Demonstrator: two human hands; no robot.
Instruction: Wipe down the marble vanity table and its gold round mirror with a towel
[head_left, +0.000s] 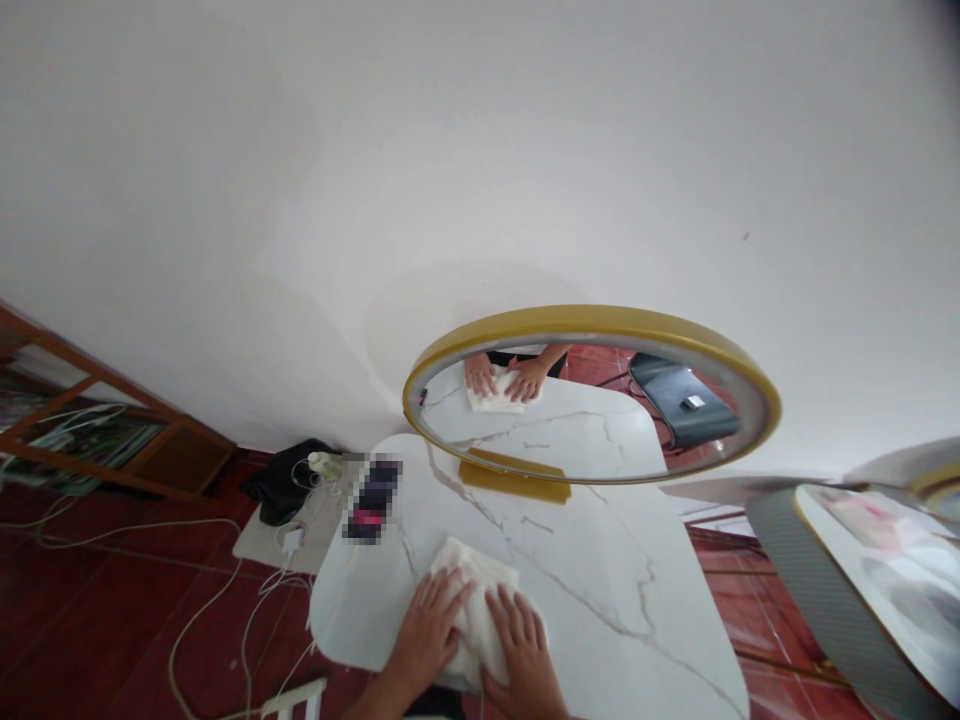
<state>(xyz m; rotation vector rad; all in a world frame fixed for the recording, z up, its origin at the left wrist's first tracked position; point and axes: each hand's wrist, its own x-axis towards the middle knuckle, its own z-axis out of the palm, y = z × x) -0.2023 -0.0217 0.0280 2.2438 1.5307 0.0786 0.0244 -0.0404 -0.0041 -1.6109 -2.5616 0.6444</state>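
A white folded cloth (472, 572) lies on the white marble table (615, 590) near its front edge. My left hand (426, 632) rests flat on the cloth's left part, fingers stretched out. My right hand (520, 640) lies flat on its right part, fingers spread. A round gold-framed mirror (592, 395) stands at the back of the table on a gold base (514, 478). It reflects both hands and the cloth.
A phone (373, 497) lies on the table's left corner. On the red floor to the left are white cables (225, 590), a black bag (289, 480) and a wooden shelf (97, 430). Another mirror and a grey object (862, 570) stand at the right edge.
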